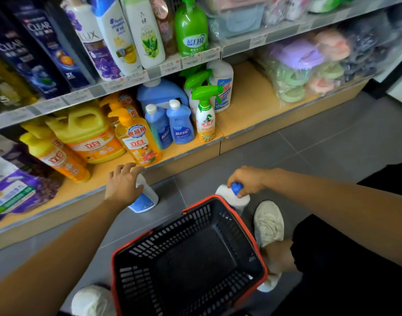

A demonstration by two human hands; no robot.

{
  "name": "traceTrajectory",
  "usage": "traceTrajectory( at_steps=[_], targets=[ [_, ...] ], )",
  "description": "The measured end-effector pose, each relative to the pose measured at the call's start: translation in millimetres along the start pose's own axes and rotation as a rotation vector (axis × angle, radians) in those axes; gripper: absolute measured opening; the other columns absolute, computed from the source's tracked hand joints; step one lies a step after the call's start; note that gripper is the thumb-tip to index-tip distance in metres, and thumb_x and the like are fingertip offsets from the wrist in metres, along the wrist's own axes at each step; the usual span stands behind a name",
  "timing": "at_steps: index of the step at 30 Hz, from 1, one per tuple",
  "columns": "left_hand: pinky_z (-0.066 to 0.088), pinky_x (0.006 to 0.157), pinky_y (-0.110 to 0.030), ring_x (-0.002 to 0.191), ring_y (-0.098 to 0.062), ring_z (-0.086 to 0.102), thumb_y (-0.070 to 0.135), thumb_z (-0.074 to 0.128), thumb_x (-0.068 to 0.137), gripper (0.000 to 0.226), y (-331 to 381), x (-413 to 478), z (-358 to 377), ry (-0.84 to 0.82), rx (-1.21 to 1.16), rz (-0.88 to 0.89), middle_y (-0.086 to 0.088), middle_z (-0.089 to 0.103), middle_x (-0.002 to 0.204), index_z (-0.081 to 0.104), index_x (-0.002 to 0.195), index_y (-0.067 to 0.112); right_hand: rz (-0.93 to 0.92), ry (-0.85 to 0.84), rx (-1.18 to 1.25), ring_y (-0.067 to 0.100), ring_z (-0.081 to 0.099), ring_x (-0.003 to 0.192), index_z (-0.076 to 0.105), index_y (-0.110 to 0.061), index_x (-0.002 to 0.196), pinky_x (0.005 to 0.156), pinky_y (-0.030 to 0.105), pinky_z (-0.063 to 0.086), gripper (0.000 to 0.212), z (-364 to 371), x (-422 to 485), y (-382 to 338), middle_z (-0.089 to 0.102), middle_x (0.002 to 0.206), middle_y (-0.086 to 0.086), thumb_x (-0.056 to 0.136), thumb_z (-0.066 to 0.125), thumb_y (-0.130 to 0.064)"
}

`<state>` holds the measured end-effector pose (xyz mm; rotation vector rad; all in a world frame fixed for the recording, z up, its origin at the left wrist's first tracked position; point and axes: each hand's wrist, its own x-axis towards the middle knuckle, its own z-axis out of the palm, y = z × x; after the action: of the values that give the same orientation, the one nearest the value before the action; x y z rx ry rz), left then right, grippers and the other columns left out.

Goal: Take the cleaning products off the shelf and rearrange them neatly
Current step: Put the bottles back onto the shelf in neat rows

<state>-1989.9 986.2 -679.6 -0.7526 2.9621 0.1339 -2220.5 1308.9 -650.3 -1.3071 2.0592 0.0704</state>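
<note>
currently in hand, two items.

item one: left white bottle (145, 199), blue label, at 10 o'clock from the basket (195, 258). it leans a little, base on the floor (321, 144), just beside the front edge of the bottom shelf (245, 103). our left hand (124, 183) is cupped over its top, fingers curled down around it.

item two: right white bottle (244, 199), at 12 o'clock from the basket, just beyond the far rim. our right hand (248, 181) grips its blue cap (236, 187) with thumb and curled fingers.

basket: black mesh, red rim, nothing visible inside.

shelf stock, running 9 to 1 o'clock: yellow dish-soap bottles (90, 133), blue bottles (180, 124), green-trigger spray bottle (205, 117).

handling note, our judgement: both hands are moving a bottle off the shelf, likely toward the basket. we would keep each bottle upright and lift it straight. a cap-only grip is weak, so we would take the right one lower on the neck. set them down one at a time, labels facing the same way.

not verifiable: the left bottle's cap sits under our palm. the right bottle's lower body is behind the basket rim, so we cannot tell whether it rests on the floor or hangs. the label print on both is unreadable. back rows are hidden behind front stock, and the shelf is cut off at 9 o'clock.
</note>
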Motion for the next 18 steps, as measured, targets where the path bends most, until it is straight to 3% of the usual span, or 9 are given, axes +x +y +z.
traceTrajectory(
  at_steps=[2, 6, 9, 12, 18],
  targets=[
    [0.046, 0.097, -0.052, 0.118, -0.046, 0.054, 0.008, 0.074, 0.085, 0.06, -9, -1, 0, -0.018, -0.128, -0.079, -0.02, 0.054, 0.139, 0.056, 0.142, 0.011, 0.023, 0.032, 0.065, 0.023, 0.058, 0.102, 0.07, -0.014, 0.118, 0.082, 0.028, 0.041, 0.032, 1, -1, 2, 0.066, 0.115, 0.005, 0.087, 0.077, -0.022],
    [0.047, 0.09, -0.047, 0.105, -0.043, 0.061, -0.002, 0.072, 0.086, 0.045, -23, -6, -2, -0.008, -0.28, -0.087, -0.023, 0.064, 0.12, 0.064, 0.13, 0.003, 0.166, 0.153, 0.345, 0.023, 0.067, 0.064, 0.071, -0.005, 0.096, 0.066, 0.029, 0.053, 0.016, 3, 0, 6, 0.068, 0.061, -0.005, 0.089, 0.075, -0.02],
    [0.046, 0.083, -0.043, 0.099, -0.04, 0.061, 0.006, 0.078, 0.084, 0.039, -22, -9, 0, 0.008, -0.33, -0.056, -0.022, 0.066, 0.112, 0.069, 0.122, 0.004, 0.253, 0.249, 0.543, 0.028, 0.073, 0.062, 0.067, 0.0, 0.086, 0.062, 0.032, 0.059, 0.028, 0, 4, 4, 0.073, 0.069, 0.017, 0.092, 0.072, -0.027],
    [0.043, 0.076, -0.038, 0.092, -0.037, 0.059, 0.011, 0.082, 0.083, 0.039, -18, -10, 3, 0.017, -0.344, -0.008, -0.02, 0.066, 0.106, 0.071, 0.119, 0.003, 0.302, 0.321, 0.705, 0.029, 0.071, 0.06, 0.061, 0.0, 0.077, 0.053, 0.03, 0.057, 0.035, -10, 7, 6, 0.071, 0.071, 0.025, 0.093, 0.072, -0.03],
    [0.044, 0.075, -0.036, 0.087, -0.031, 0.061, 0.01, 0.084, 0.08, 0.037, 6, -1, 11, 0.056, -0.45, 0.084, -0.011, 0.068, 0.099, 0.074, 0.115, 0.008, 0.384, 0.652, 0.894, 0.02, 0.052, 0.05, 0.06, -0.005, 0.08, 0.042, 0.026, 0.041, 0.035, -60, 6, 25, 0.057, 0.057, 0.011, 0.09, 0.073, -0.036]
  ],
)
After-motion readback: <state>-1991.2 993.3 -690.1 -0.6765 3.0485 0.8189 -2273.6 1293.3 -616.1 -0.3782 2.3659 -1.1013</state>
